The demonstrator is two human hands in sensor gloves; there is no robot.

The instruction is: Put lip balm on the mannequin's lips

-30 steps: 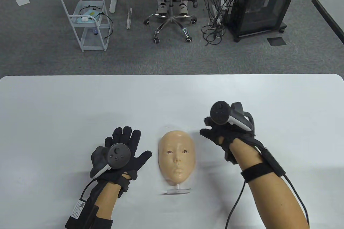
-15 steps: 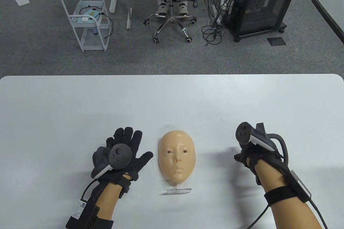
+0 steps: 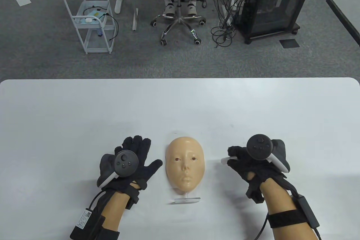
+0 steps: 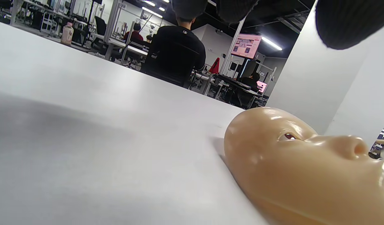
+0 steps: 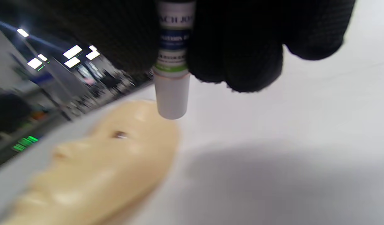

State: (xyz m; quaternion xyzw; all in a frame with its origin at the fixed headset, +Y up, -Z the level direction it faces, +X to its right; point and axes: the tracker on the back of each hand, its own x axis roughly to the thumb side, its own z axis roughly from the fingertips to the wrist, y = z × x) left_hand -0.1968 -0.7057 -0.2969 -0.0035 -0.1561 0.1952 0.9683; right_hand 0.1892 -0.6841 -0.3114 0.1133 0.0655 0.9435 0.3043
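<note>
Balm tube (image 5: 172, 78), capped, sits pinched in our right hand (image 3: 253, 164) beside the mask (image 3: 184, 164); our left hand (image 3: 128, 164) lies flat, fingers spread, empty.

Materials and finishes, table scene

The mask (image 3: 184, 166) is seen as smooth, glossy skin-toned plastic or rubber, with highlights caught on brow and nose. The table (image 3: 84, 110) is shown as matt white, smooth. Both hands, left (image 3: 126, 166) and right (image 3: 253, 164), are covered in black knitted cloth, rough-textured. The trackers (image 3: 126, 163) are made of matt dark plastic with white plastic handles. The balm tube (image 5: 172, 78) is seen as smooth plastic with a printed label and a plain white satin cap. The stand (image 3: 186, 200) is rendered in clear acrylic.
</note>
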